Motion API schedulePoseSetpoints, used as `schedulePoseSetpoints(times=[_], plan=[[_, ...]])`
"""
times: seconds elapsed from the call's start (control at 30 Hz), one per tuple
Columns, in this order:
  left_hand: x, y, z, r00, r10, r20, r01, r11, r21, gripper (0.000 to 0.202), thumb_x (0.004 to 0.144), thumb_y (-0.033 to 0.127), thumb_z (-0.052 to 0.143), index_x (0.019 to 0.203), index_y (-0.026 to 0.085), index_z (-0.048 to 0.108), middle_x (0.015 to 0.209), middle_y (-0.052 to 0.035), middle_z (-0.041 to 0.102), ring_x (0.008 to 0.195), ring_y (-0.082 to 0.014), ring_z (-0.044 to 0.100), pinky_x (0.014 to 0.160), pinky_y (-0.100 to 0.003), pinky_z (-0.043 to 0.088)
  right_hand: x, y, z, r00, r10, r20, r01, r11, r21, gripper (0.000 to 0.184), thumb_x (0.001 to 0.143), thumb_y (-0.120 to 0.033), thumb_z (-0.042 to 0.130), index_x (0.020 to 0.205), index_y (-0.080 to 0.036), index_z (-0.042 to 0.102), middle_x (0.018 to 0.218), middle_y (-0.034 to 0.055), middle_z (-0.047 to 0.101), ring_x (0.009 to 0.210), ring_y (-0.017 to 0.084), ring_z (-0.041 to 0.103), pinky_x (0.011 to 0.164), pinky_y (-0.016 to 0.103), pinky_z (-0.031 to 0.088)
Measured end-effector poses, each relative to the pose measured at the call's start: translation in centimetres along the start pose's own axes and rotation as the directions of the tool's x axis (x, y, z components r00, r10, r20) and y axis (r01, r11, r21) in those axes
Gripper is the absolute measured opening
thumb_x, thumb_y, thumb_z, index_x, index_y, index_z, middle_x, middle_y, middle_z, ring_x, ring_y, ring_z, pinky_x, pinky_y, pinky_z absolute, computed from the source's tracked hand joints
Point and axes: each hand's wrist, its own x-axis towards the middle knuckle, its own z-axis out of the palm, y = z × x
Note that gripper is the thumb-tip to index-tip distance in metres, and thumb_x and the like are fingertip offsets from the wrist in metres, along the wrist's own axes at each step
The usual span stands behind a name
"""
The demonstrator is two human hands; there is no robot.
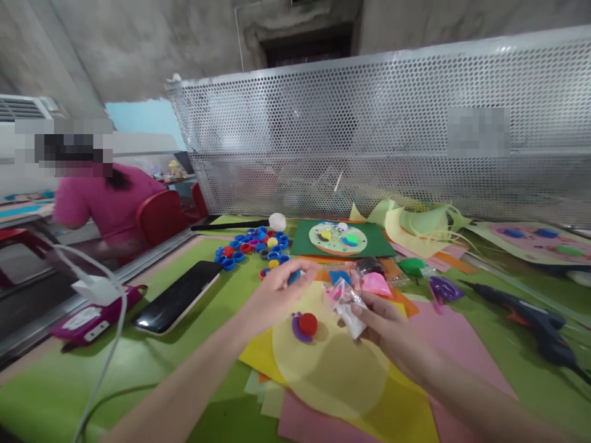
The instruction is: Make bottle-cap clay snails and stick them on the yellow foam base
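Right hand (381,317): grip pinched a plastic bag (351,317) above the paper circle (332,375).
Left hand (286,284): grip curled, blue piece (294,277) half hidden, hold unclear.
Glue gun (530,319): cord (582,373) ran out of view.

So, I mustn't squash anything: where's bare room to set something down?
Bare green tabletop lies between the phone and left forearm, and between the pink paper at right and glue gun. Crowded: beyond the left hand, blue caps; beyond the right hand, coloured packets.
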Motion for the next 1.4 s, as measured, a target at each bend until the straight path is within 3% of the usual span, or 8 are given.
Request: schedulePoseSetpoints(times=[0.17,0.3,0.47,0.57,0.8,0.9,1.2,1.4], plan=[[-0.8,0.5,1.6,0.982,0.099,0.16,-0.13,0.972,0.194,0.024,0.074,0.04,0.062,0.068,0.017,0.055,0.064,0.0042,0.052,0.055,-0.0085,0.044,0.051,-0.019,0.032,-0.2,0.2,0.1,1.0,-0.029,0.002,0.029,1.0,0.006,0.042,0.071,-0.051,0.066,0.094,-0.017,0.056,0.077,0.003,0.055,0.066,0.014,0.054,0.054,0.025,0.048],[-1.1,0.4,2.3,0.958,0.124,0.258,-0.168,0.973,0.156,0.025,0.084,0.032,0.046,0.064,0.017,0.05,0.06,0.0042,0.051,0.054,-0.008,0.047,0.051,-0.019,0.034,-0.3,0.1,0.2,0.999,-0.025,0.026,0.027,0.999,-0.046,0.041,0.072,-0.052,0.064,0.09,-0.017,0.055,0.071,0.0024,0.058,0.062,0.015,0.058,0.048,0.022,0.046],[-1.3,0.4,2.8,0.958,0.133,0.252,-0.178,0.97,0.167,0.023,0.083,0.034,0.049,0.067,0.017,0.052,0.063,0.0037,0.049,0.058,-0.009,0.045,0.053,-0.02,0.034,-0.5,-0.2,0.5,0.998,-0.047,0.036,0.051,0.992,-0.117,0.038,0.07,-0.052,0.066,0.083,-0.018,0.054,0.065,0.0002,0.06,0.056,0.013,0.058,0.047,0.021,0.044],[-1.2,0.4,2.9,0.966,0.106,0.234,-0.127,0.989,0.076,0.027,0.084,0.035,0.047,0.065,0.017,0.051,0.064,0.0031,0.049,0.057,-0.0086,0.046,0.052,-0.019,0.036,-0.5,-0.2,0.6,0.997,-0.067,0.036,0.072,0.988,-0.138,0.04,0.069,-0.055,0.065,0.083,-0.019,0.054,0.068,0.0007,0.061,0.057,0.014,0.059,0.051,0.024,0.047],[-1.0,0.3,2.5,0.975,0.054,0.215,-0.039,0.996,-0.077,0.03,0.085,0.037,0.043,0.062,0.017,0.046,0.059,0.0047,0.042,0.05,-0.0063,0.042,0.045,-0.016,0.036,-0.3,1.0,-0.2,0.983,-0.185,-0.006,0.18,0.965,-0.188,0.044,0.074,-0.062,0.055,0.089,-0.021,0.061,0.089,0.0046,0.064,0.081,0.018,0.059,0.071,0.028,0.048],[-1.0,0.2,2.5,0.966,0.06,0.25,-0.038,0.995,-0.09,0.03,0.083,0.036,0.045,0.06,0.017,0.044,0.06,0.0044,0.043,0.051,-0.0065,0.042,0.048,-0.017,0.036,-0.3,1.2,-0.3,0.973,-0.227,-0.038,0.214,0.953,-0.214,0.041,0.08,-0.06,0.049,0.077,-0.021,0.061,0.082,0.0033,0.063,0.079,0.017,0.058,0.075,0.027,0.046],[-0.9,0.1,2.9,0.94,0.073,0.333,-0.049,0.996,-0.079,0.023,0.077,0.026,0.053,0.057,0.016,0.045,0.055,0.0058,0.039,0.052,-0.0072,0.037,0.05,-0.019,0.029,-0.8,-0.3,0.6,0.955,-0.296,0.022,0.292,0.923,-0.25,0.041,0.077,-0.054,0.056,0.057,-0.018,0.058,0.057,0.0006,0.057,0.057,0.013,0.053,0.058,0.023,0.044],[-1.0,0.1,3.7,0.908,0.147,0.393,-0.116,0.988,-0.101,0.025,0.084,0.025,0.045,0.062,0.016,0.05,0.057,0.0059,0.038,0.054,-0.0076,0.034,0.05,-0.02,0.026,-1.1,-0.2,0.8,0.954,-0.293,0.071,0.301,0.92,-0.25,0.042,0.079,-0.052,0.055,0.054,-0.017,0.055,0.053,0.0008,0.054,0.051,0.011,0.051,0.052,0.022,0.043]])
